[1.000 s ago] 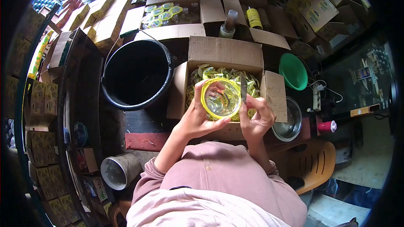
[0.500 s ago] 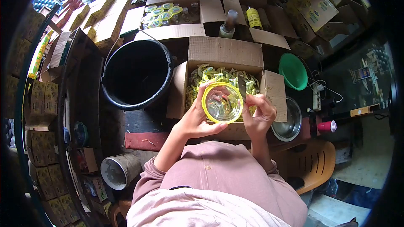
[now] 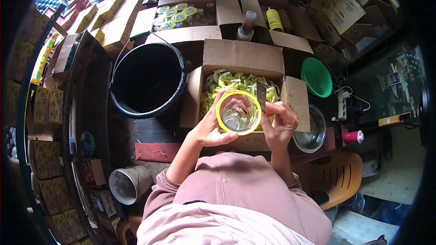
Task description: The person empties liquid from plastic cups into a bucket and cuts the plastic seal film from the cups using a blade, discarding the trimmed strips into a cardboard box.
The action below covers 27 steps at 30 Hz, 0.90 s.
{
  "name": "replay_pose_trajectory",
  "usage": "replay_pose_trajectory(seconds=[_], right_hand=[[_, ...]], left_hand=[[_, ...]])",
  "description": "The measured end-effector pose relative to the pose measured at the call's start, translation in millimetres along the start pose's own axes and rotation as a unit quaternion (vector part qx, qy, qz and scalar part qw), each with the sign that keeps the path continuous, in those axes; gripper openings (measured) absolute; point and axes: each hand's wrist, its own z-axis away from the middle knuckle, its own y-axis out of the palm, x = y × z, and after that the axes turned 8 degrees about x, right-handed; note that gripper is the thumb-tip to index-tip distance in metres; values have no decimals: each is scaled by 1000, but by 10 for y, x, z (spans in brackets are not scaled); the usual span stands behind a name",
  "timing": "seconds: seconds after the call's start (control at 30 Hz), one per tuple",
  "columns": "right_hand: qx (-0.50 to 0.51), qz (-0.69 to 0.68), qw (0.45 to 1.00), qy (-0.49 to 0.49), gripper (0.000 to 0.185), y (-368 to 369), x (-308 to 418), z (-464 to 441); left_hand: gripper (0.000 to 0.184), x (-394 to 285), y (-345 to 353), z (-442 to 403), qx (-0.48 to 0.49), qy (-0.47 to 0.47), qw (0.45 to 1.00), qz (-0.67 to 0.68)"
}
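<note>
My left hand is closed around a clear cup with a yellow rim, its mouth tilted toward me. Between the fingers of my right hand is a knife, and its blade points away from me against the right side of the rim. The knife's handle is hidden in my grip. Both hands are over the near part of an open cardboard box. Yellow-green plastic scraps fill that box behind the cup.
On the left stands a black bucket. A green basin and a metal bowl are on the right. Behind, one carton holds several yellow-lidded cups, and a bottle stands near a yellow roll.
The cup has moved slightly left and down, turning a little in my left hand. The knife blade has turned, showing more of its flat side. Everything around stays put.
</note>
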Motion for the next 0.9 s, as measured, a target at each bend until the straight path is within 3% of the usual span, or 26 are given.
replay_pose_trajectory(seconds=[0.3,0.53,0.63,0.67,0.77,0.8,0.9], right_hand=[[-4,-14,1000,5,25,40,5,0],[-5,-5,1000,-13,28,75,-13,-69],[-21,5,1000,-15,29,111,11,-86],[-28,11,999,-14,29,128,19,-86],[-43,30,998,-27,28,156,35,-98],[-48,39,998,-32,27,164,48,-105],[-52,71,996,-32,25,167,78,-97]], left_hand=[[92,24,0,-1,4,6,998,62],[87,14,-76,-38,62,49,993,-92],[94,-11,35,-64,14,60,997,40],[97,-6,45,-56,-11,45,999,16],[86,90,65,-86,-61,66,992,-93],[75,63,90,-102,-78,92,990,-76],[68,69,68,-89,-125,58,990,-38]])
